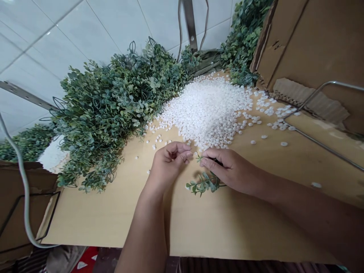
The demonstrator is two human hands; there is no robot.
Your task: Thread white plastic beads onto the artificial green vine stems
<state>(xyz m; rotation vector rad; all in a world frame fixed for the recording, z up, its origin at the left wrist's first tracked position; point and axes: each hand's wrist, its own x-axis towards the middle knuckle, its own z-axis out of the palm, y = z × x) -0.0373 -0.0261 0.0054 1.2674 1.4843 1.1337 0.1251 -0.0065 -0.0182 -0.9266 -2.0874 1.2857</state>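
Observation:
My right hand point(227, 168) pinches a green artificial sprig point(203, 184), whose leaves hang below the fingers over the table. A small green tip pokes out to the left of my right fingertips. Facing it, my left hand point(170, 161) has thumb and fingers pressed together, with a small white piece point(195, 154) near its fingertips; whether the hand grips it is too small to tell. Just beyond both hands lies a heap of small white plastic pieces point(207, 110).
Piled artificial greenery point(113, 102) spreads along the tiled wall at the left, with more at the back right. Cardboard point(318, 49) and a bent metal rod point(324, 146) stand at the right. A pale cable point(24, 182) hangs by the left edge of the table point(93, 220).

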